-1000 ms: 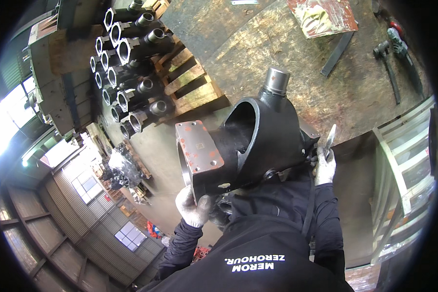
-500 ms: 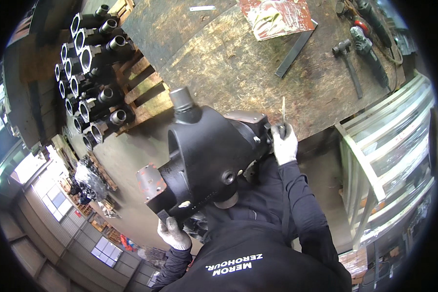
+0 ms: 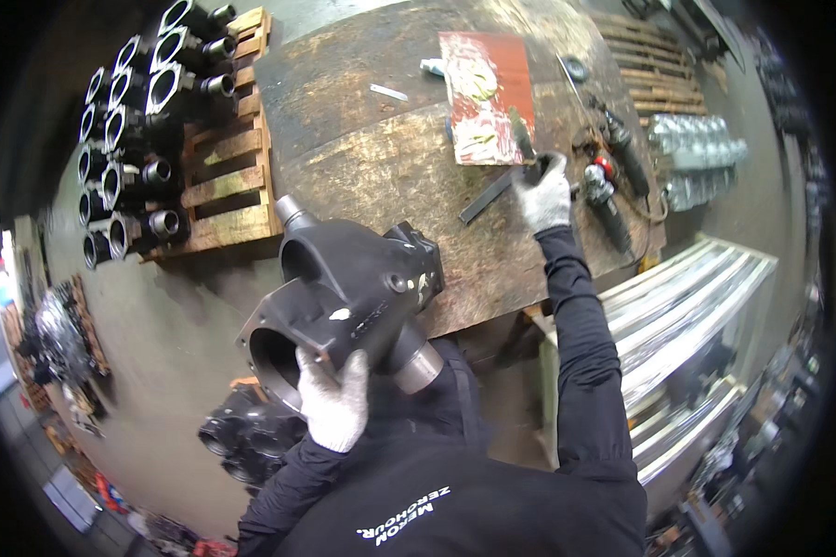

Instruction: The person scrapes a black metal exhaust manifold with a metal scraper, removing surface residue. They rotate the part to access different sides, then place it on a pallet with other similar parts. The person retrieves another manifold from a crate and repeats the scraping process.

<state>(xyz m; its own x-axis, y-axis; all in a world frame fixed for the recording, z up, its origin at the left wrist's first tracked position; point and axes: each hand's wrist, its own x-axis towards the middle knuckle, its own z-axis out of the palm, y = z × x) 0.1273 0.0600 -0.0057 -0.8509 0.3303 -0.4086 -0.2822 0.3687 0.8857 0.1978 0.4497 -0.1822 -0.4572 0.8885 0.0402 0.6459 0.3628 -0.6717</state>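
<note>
A large black metal casting (image 3: 358,269) with a round open flange and bare-metal pipe ends is right in front of me, at the near left edge of the workbench (image 3: 362,153). My left hand (image 3: 336,399), in a white glove, grips the rim of its near opening. Out over the bench, my gloved right hand (image 3: 543,193) is closed round a narrow spatula (image 3: 522,139); the fingers hide its handle. The spatula's tip is over a reddish-brown board (image 3: 515,79) smeared with pale yellow and white paste. Whether the tip touches the paste, I cannot tell.
A flat dark bar (image 3: 486,200), a hammer and angle grinders (image 3: 607,209) with cords lie right on the bench. Wooden pallets (image 3: 223,181) with several black castings (image 3: 163,88) stand left. Right of me is a pale plastic-wrapped frame (image 3: 669,316). More black parts (image 3: 251,432) sit low left.
My right hand has moved from the casting's right end out to the paste board with the spatula. The casting is turned, its round opening now showing. My left hand has shifted onto that rim.
</note>
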